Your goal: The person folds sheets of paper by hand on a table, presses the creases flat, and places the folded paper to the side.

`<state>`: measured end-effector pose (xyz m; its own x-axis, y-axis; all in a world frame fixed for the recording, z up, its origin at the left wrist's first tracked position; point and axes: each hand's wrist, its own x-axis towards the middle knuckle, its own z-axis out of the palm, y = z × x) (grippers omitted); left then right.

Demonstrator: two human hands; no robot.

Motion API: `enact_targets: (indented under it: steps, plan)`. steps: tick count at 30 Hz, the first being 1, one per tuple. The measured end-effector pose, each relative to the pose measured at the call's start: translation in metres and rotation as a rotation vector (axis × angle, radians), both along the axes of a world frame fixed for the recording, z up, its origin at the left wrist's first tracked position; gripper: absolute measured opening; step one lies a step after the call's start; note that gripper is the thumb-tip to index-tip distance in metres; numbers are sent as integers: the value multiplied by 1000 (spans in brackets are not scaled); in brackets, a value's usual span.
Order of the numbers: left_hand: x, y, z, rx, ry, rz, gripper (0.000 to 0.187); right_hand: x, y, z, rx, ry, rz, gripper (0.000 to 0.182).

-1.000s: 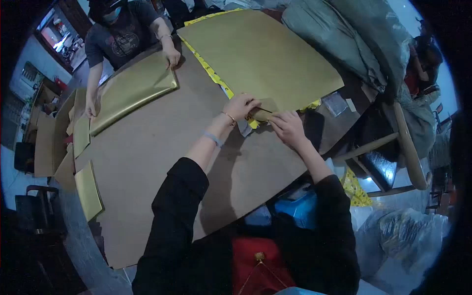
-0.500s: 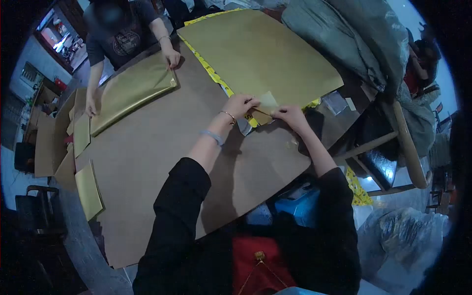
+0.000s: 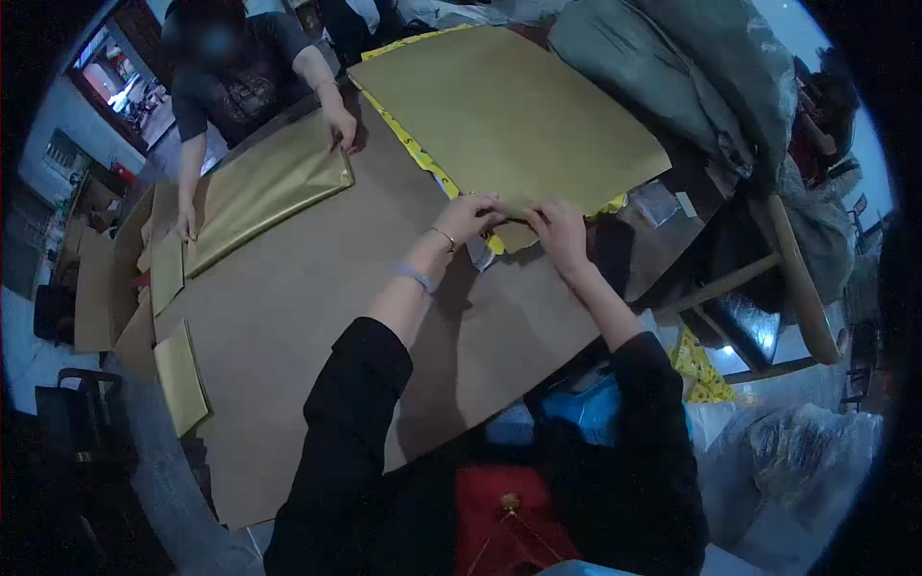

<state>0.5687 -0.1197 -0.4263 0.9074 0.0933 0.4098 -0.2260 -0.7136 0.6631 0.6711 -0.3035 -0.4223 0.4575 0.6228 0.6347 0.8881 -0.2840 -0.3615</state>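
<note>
A large gold-brown paper sheet [image 3: 519,115] lies on the table, over a yellow printed wrapping [image 3: 415,149] whose edge shows along its left side. At the sheet's near corner, my left hand [image 3: 469,217] has its fingers closed on the paper's edge. Just right of it, my right hand [image 3: 561,234] pinches the same edge. Between and below my fingers a small flap of the paper [image 3: 516,236] sticks out toward me. My fingertips partly hide the fold.
Across the table [image 3: 365,317] a person [image 3: 245,86] rests both hands on a folded gold sheet [image 3: 269,192]. Smaller gold pieces [image 3: 181,379] lie at the left edge, near a cardboard box [image 3: 106,288]. A wooden chair [image 3: 802,278] and a grey-green cover [image 3: 663,77] stand right.
The raised pale corner between my hands is now folded down, and a flap points toward me. My right hand has shifted slightly left. The other person's hands have moved slightly on the folded gold sheet.
</note>
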Motion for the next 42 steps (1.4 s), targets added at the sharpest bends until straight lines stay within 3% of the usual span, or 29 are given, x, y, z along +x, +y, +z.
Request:
enact_targets:
  steps: [3, 8, 11, 12, 15, 18, 20, 28, 30, 31, 35, 38, 40, 42]
  plan:
    - [-4, -14, 9, -127, 93, 202, 21, -7, -1, 5, 63, -2, -17, 11]
    - [-1, -14, 18, -295, 281, 249, 33, -16, -20, 13, 181, -153, 101, 17]
    - [4, -12, 12, -172, 248, 416, 40, -21, -32, 12, -186, -129, 260, 30]
    - [5, -12, 13, -171, 247, 409, 40, -24, -33, 9, -186, -130, 253, 30]
    - [9, -13, 16, -188, 91, 566, 37, -29, -34, 9, -283, -41, 263, 41]
    - [20, -12, 36, -269, -124, 623, 34, -19, -34, -6, -226, 1, 329, 41]
    - [42, 7, 48, -276, -268, 556, 30, -14, -34, -14, -278, -48, 235, 42]
    - [62, 27, 226, 158, -674, 392, 16, 3, -28, -47, -172, -53, 226, 39]
    - [45, 17, 278, 313, -729, 459, 17, 0, -26, -43, -232, -67, 196, 37]
    - [48, 31, 300, 456, -804, 478, 30, -3, -28, -30, -251, -38, 235, 42]
    - [16, 51, 386, 656, -841, 561, 30, 1, -33, -19, -177, 95, 357, 47]
    - [-39, 61, 453, 795, -844, 647, 30, 5, -33, 31, 587, 920, 347, 92]
    - [-83, 64, 493, 875, -825, 707, 30, 44, -32, 56, 596, 716, 11, 99]
    - [-133, 64, 530, 951, -797, 776, 30, 69, -33, 98, 609, 505, -93, 107]
